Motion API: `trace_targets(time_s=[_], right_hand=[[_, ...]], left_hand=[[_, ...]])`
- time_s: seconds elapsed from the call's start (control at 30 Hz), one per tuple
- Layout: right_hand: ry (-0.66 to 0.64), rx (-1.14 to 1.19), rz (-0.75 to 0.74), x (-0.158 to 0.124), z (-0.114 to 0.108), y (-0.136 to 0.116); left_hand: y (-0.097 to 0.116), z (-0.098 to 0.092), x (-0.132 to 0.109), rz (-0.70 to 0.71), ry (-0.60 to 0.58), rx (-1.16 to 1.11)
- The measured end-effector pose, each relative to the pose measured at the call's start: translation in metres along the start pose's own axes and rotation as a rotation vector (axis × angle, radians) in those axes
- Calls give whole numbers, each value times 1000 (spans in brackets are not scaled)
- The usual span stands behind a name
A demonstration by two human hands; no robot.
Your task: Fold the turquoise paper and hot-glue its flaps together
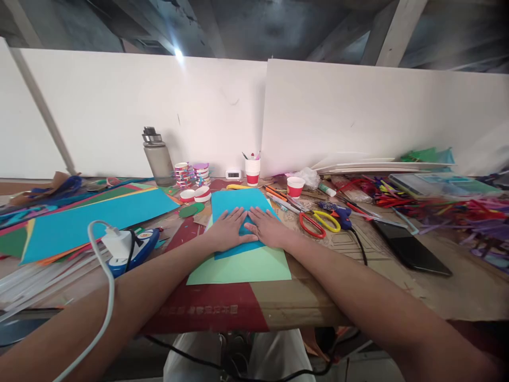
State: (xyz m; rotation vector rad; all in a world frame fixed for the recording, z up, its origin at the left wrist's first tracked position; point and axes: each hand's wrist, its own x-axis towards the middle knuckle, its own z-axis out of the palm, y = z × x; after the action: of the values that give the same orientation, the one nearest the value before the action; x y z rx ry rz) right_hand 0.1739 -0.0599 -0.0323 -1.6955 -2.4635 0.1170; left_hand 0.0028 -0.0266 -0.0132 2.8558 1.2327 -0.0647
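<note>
Both palms lie flat on a blue sheet of paper (238,200), side by side with the fingertips pointing away from me. My left hand (228,229) has its fingers stretched out, and its thumb reaches toward the other hand. Close against it, my right hand (268,227) is likewise flattened with fingers extended. Beneath the blue sheet is a pale green sheet (242,267), showing along the front. To the right of the papers lie red-handled scissors (312,225) and yellow-handled scissors (328,220).
A blue glue gun (341,215) and a black phone (411,248) lie at right. Stacked coloured paper (95,217) and a blue power strip (137,257) are at left. Behind stand a bottle (158,159), paper cups (252,172) and a small clock (233,174).
</note>
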Motion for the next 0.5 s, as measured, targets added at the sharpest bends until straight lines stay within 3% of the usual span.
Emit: trace_targets(time_s=[0.5], right_hand=[[-25,21,60,-1,-4,-2]], left_hand=[[-3,-1,-3,38,-19,3]])
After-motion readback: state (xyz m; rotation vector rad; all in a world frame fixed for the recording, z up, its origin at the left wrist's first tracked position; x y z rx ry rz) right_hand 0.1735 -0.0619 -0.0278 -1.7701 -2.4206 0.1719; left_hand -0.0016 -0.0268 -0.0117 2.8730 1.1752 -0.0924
